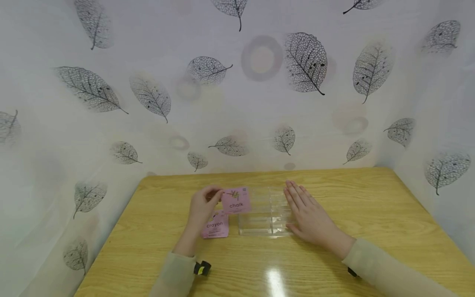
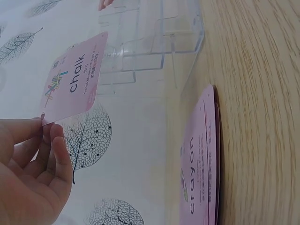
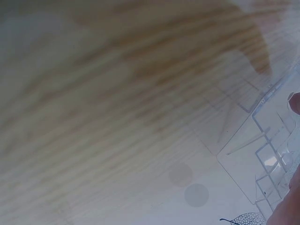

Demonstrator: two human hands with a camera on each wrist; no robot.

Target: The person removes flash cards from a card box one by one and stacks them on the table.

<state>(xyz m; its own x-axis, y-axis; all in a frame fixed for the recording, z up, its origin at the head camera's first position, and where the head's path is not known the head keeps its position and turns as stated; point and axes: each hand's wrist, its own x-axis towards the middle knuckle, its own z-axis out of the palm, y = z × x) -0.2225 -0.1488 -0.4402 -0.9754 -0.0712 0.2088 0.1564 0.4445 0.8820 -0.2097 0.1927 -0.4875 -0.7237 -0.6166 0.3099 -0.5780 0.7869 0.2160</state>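
Note:
My left hand pinches a pink card printed "chalk" by its corner, between thumb and fingertips. The card is raised, its printed face showing, and overlaps the left part of a clear plastic organizer in the head view. Below that hand lies a small stack of pink cards on the table, the top one reading "crayon". My right hand lies along the organizer's right side with its fingers straight. In the right wrist view only part of that hand shows at the right edge, beside the clear compartments.
Underneath is a wood-grain table with its far edge behind the organizer. A pale cloth printed with dark leaves stands behind and on both sides. Each wrist wears a dark strap, the left one with a yellow mark.

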